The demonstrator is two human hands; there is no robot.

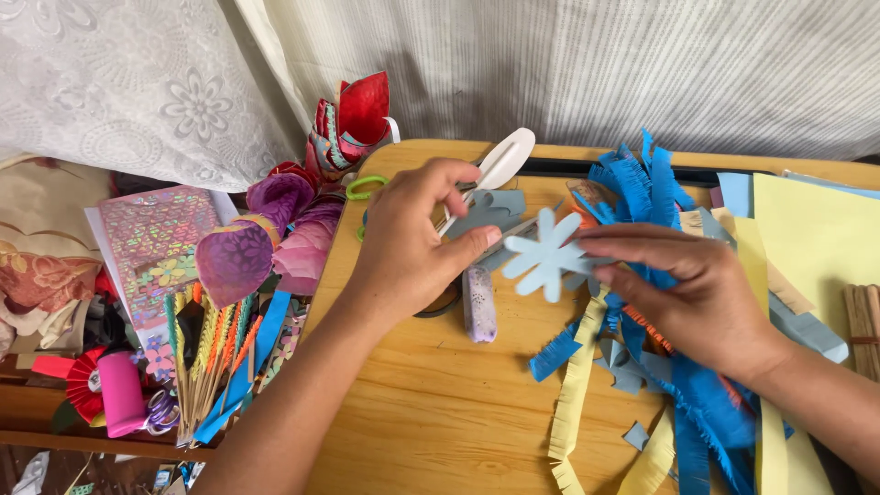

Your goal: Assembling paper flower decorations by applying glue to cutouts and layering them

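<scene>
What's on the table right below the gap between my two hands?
In the head view, below the gap between the left hand and right hand, a small pale lilac tube lies on the wooden table.

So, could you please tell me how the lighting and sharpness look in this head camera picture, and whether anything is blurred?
In the head view, soft, even daylight, no glare; the left hand casts only a faint shadow on the wooden table. The pale blue paper cutout and right hand are sharp, with no motion blur. The table's far edge curves slightly, suggesting mild wide-angle distortion.
</scene>
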